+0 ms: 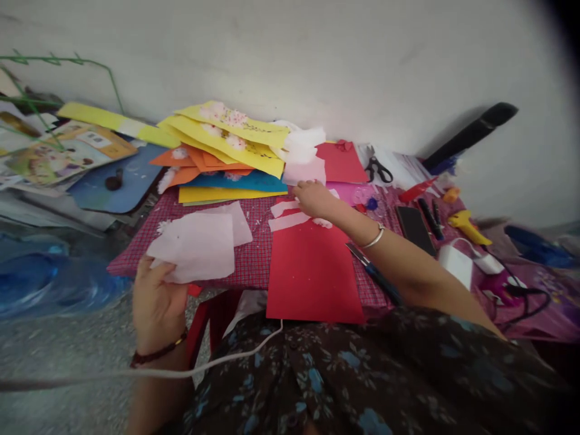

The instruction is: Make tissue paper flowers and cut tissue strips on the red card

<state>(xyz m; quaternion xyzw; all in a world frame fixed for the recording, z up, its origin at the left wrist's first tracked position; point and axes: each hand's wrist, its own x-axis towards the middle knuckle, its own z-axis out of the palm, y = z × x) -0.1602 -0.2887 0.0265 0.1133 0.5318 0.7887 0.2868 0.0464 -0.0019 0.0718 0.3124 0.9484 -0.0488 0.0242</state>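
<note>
My left hand (156, 296) grips a thin pale pink sheet of tissue paper (194, 246) by its near edge, at the front left of a small table with a red checked cloth (254, 254). My right hand (315, 198) reaches forward with its fingers curled down on white paper strips (287, 214) lying at the far edge of a red card sheet (312, 272). Whether it grips a strip I cannot tell. A second pink tissue sheet (238, 220) lies under the held one.
A pile of yellow, orange and blue card (226, 151) lies at the back. Scissors (377, 169), another red card (342, 162), a phone (414, 228), markers, a yellow tool (469, 226) and a blue-handled knife (376, 275) sit to the right. Books (63, 154) are stacked left.
</note>
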